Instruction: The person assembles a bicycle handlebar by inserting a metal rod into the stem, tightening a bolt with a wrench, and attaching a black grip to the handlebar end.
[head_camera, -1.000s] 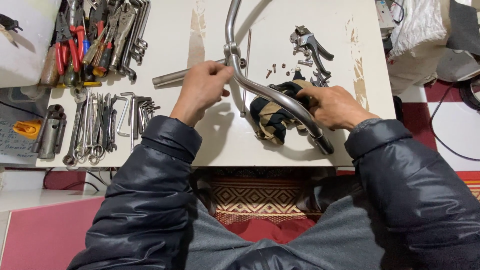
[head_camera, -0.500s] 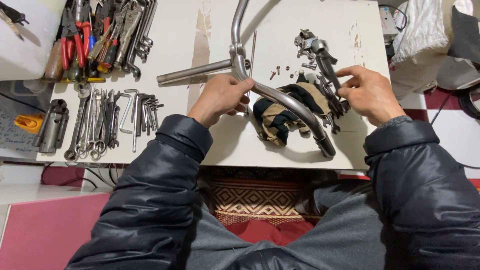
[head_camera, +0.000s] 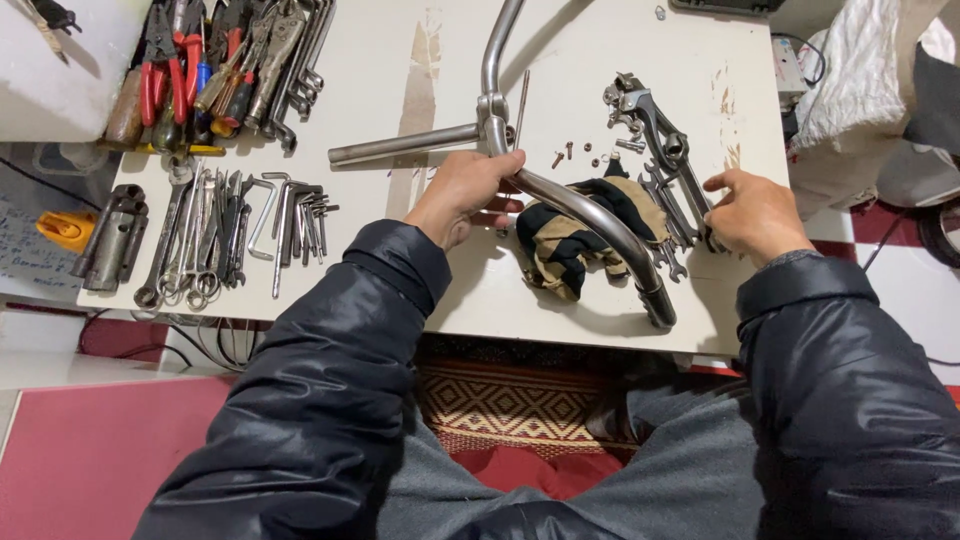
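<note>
A curved silver bicycle handlebar with its stem lies across the white table. My left hand grips the bar just below the stem clamp. A black and tan cloth lies under the bar's near end. My right hand rests at the right, fingers touching a row of small wrenches beside the cloth. Metal brake parts and small loose screws lie just beyond.
Pliers and screwdrivers are piled at the back left. Wrenches and hex keys lie in a row at the front left, with grey sockets further left. A white bag sits off the table's right edge.
My right hand has let go of the bar's near end and moved right to the small wrenches. My left hand stays on the handlebar, now closed round it near the clamp.
</note>
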